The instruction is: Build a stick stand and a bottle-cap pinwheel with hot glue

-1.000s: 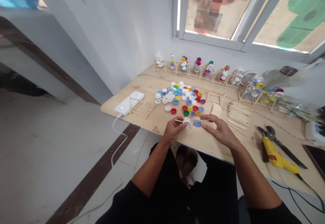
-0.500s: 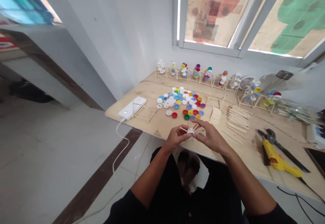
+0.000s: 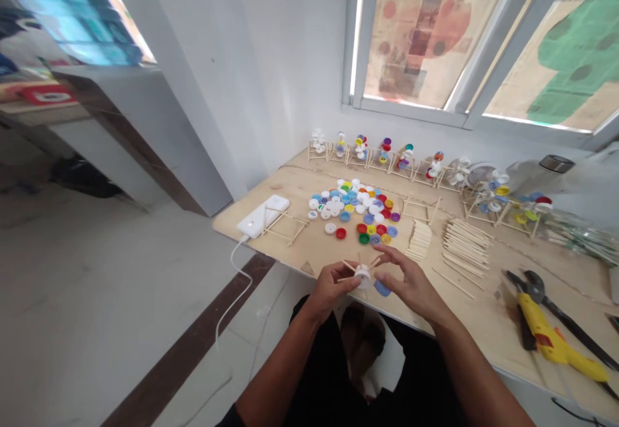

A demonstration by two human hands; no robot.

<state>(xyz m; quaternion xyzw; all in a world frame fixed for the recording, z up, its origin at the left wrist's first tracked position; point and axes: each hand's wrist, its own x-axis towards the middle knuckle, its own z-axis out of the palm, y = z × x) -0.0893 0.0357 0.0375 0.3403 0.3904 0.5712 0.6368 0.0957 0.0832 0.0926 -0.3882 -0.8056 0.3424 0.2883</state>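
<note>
Near the table's front edge, my left hand [image 3: 333, 290] pinches a white bottle-cap hub [image 3: 362, 276] with several thin sticks standing out from it. My right hand [image 3: 411, 282] is just to the right of the hub, thumb and fingers apart, its fingertips close to one stick. A blue bottle cap [image 3: 382, 289] shows below the right thumb; whether it is joined to the hub I cannot tell. Beyond my hands lies a spread of loose coloured bottle caps [image 3: 345, 217].
Stick frames with cap wheels [image 3: 385, 151] line the wall. Bare stick frames [image 3: 285, 226] stand left and centre, one against a white power bank [image 3: 261, 215]. Right are stick piles [image 3: 465, 244], a yellow glue gun [image 3: 556, 346] and a black-handled cutter [image 3: 534, 285].
My right hand has come away from the hub, and its thumb no longer touches it. The left hand keeps its hold. The whole view has shifted slightly.
</note>
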